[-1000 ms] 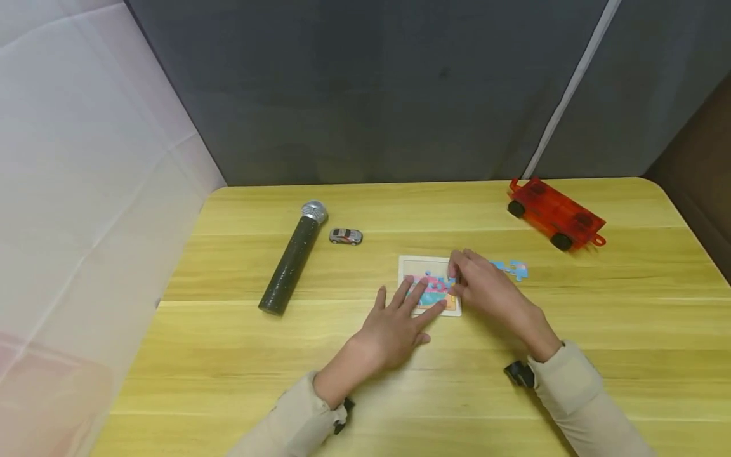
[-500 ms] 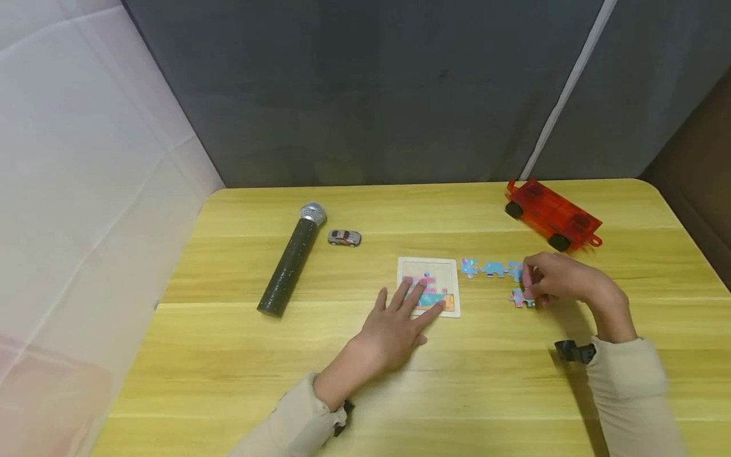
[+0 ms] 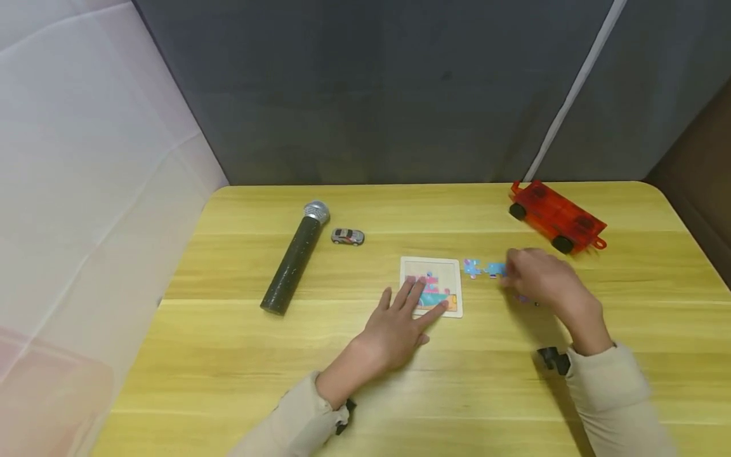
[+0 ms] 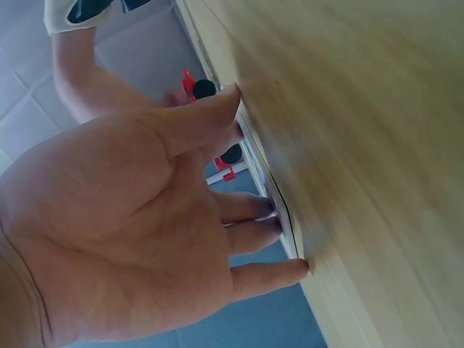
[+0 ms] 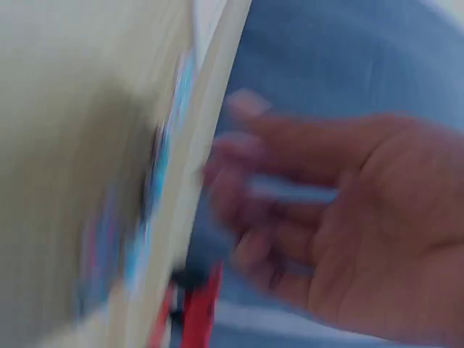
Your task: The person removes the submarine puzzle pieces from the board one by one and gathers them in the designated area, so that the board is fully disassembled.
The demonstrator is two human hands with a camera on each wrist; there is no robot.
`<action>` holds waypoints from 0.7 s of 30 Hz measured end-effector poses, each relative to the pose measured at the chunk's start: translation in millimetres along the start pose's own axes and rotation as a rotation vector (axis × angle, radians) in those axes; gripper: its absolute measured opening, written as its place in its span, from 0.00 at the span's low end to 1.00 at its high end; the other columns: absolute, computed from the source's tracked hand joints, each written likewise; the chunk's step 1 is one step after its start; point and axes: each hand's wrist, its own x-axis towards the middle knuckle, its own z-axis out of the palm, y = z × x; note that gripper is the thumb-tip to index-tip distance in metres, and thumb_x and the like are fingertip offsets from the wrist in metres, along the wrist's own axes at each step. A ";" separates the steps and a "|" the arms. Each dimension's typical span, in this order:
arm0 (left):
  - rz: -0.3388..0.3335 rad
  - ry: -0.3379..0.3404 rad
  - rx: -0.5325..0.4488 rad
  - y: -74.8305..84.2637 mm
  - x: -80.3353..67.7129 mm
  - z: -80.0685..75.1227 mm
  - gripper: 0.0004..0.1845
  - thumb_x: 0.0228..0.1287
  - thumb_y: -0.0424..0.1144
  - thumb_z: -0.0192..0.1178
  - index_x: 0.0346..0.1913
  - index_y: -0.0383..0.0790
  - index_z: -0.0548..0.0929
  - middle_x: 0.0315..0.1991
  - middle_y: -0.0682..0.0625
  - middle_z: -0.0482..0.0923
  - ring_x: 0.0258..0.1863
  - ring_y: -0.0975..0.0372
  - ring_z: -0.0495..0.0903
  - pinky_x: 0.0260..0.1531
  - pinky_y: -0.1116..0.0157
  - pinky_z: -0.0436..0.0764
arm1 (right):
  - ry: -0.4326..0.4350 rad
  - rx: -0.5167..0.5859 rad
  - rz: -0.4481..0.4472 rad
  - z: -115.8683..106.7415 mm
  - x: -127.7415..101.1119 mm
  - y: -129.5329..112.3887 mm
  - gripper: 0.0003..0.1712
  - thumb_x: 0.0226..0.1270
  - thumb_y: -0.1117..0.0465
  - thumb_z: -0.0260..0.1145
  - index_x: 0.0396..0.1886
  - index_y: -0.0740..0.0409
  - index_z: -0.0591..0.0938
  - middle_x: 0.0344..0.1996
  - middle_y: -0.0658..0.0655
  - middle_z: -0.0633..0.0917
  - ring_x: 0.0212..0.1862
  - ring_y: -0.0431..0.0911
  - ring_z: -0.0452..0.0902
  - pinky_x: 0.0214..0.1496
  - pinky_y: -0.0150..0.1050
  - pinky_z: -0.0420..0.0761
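The left hand (image 3: 393,335) is lying fingers spread on the puzzle board (image 3: 448,273), partly hiding its picture. Right of it, the right hand (image 3: 539,277) is blurring over the puzzle pieces (image 3: 471,268), covering some; whether it's pinching one, I cannot tell. Beyond, on the bench (image 3: 485,393), a red toy cart (image 3: 556,214) is sitting far right; a toy car (image 3: 347,237) and microphone (image 3: 292,261) are lying left.

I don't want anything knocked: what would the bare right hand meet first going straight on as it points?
Probably the flat, light-blue jigsaw piece just left of the right hand, which looks raised and might pass above.
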 end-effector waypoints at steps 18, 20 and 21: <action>-0.063 -0.054 0.102 10.4 2.6 -2.9 0.34 0.90 0.59 0.44 0.90 0.72 0.48 0.89 0.32 0.46 0.90 0.44 0.48 0.86 0.52 0.61 | 0.101 0.253 -0.177 46.6 44.5 -72.5 0.05 0.77 0.72 0.69 0.39 0.62 0.82 0.34 0.57 0.85 0.33 0.46 0.79 0.38 0.40 0.82; -0.063 -0.055 0.095 9.7 2.3 -2.8 0.35 0.90 0.58 0.44 0.90 0.72 0.47 0.89 0.32 0.46 0.90 0.43 0.48 0.86 0.52 0.61 | 0.128 0.309 -0.192 41.3 45.0 -68.2 0.06 0.77 0.73 0.69 0.37 0.62 0.82 0.31 0.57 0.87 0.31 0.45 0.80 0.37 0.38 0.81; -0.064 -0.055 0.090 9.4 2.0 -3.0 0.35 0.90 0.58 0.44 0.90 0.71 0.46 0.89 0.31 0.46 0.90 0.43 0.47 0.86 0.51 0.61 | 0.132 0.329 -0.196 37.9 44.5 -65.1 0.07 0.77 0.73 0.69 0.37 0.62 0.82 0.30 0.57 0.88 0.31 0.45 0.80 0.36 0.37 0.80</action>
